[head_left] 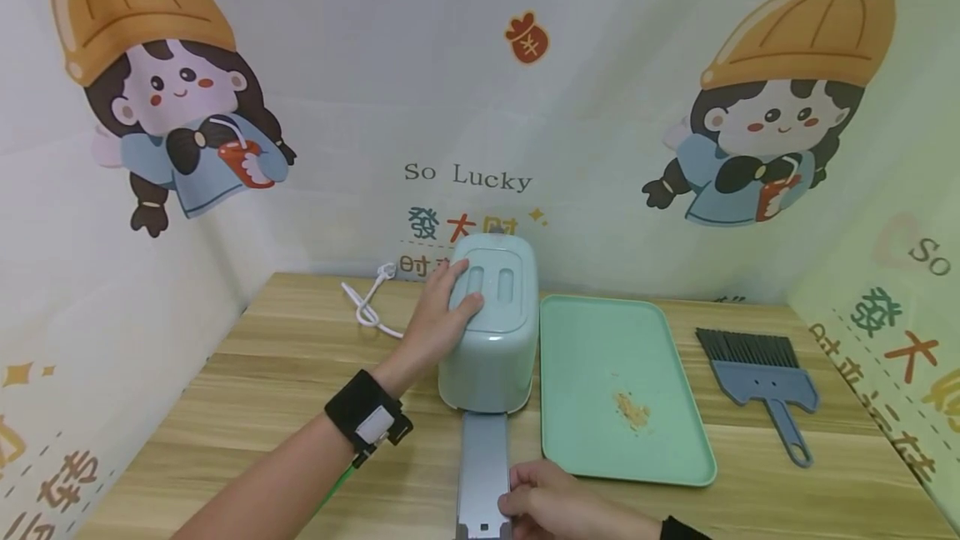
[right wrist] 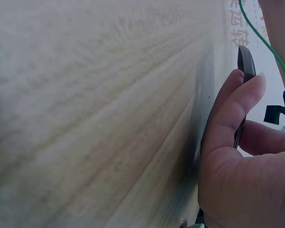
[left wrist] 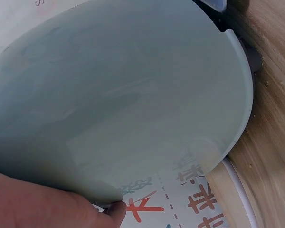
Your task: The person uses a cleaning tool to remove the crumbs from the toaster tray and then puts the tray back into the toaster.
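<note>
A pale green toaster (head_left: 495, 357) stands on the wooden table, its narrow end facing me. My left hand (head_left: 431, 315) rests against the toaster's upper left side, its thumb and fingertips on the top. In the left wrist view the toaster's smooth side (left wrist: 123, 95) fills most of the picture. From the toaster's lower front a long metal crumb tray (head_left: 483, 465) sticks out towards me. My right hand (head_left: 551, 500) pinches this tray by its right edge near the front end. The right wrist view shows thumb and fingers (right wrist: 235, 107) around the tray's dark end.
A green serving tray (head_left: 600, 357) lies right of the toaster, with light brown crumbs (head_left: 632, 411) on it. Further right lies a blue-grey hand brush (head_left: 765, 382). A white power cord (head_left: 367, 307) lies behind the left arm. A printed cloth hangs behind the table.
</note>
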`<state>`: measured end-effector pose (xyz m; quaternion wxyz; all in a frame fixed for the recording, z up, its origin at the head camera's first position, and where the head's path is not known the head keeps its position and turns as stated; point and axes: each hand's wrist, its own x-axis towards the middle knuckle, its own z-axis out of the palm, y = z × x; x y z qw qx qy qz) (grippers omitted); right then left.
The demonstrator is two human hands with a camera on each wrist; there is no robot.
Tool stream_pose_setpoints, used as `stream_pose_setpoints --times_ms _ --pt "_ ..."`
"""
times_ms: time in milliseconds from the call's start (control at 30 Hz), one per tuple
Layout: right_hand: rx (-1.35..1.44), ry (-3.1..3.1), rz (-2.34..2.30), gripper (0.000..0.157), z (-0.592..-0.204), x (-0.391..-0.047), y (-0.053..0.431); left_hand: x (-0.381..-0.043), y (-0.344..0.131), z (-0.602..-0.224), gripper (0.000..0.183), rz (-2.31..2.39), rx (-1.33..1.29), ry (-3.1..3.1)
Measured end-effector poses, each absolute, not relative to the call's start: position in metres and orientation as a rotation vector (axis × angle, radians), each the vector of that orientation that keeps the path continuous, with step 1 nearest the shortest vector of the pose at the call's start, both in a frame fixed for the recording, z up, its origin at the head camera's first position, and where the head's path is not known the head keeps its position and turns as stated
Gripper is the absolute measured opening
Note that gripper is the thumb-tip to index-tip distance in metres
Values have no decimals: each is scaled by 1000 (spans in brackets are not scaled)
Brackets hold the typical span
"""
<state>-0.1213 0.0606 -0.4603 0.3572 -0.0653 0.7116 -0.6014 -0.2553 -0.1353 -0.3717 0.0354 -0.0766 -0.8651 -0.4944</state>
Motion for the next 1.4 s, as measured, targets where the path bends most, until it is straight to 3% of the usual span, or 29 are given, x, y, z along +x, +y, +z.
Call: stream_pose_setpoints --times_ms 600,1400 --pt "-114 1816 -1665 8 -466 -137 49 -252 -134 -373 56 -1500 -266 -2643" --pt "-105 1918 -1645 9 -461 -160 45 -254 -135 -376 55 -1502 -273 -2638"
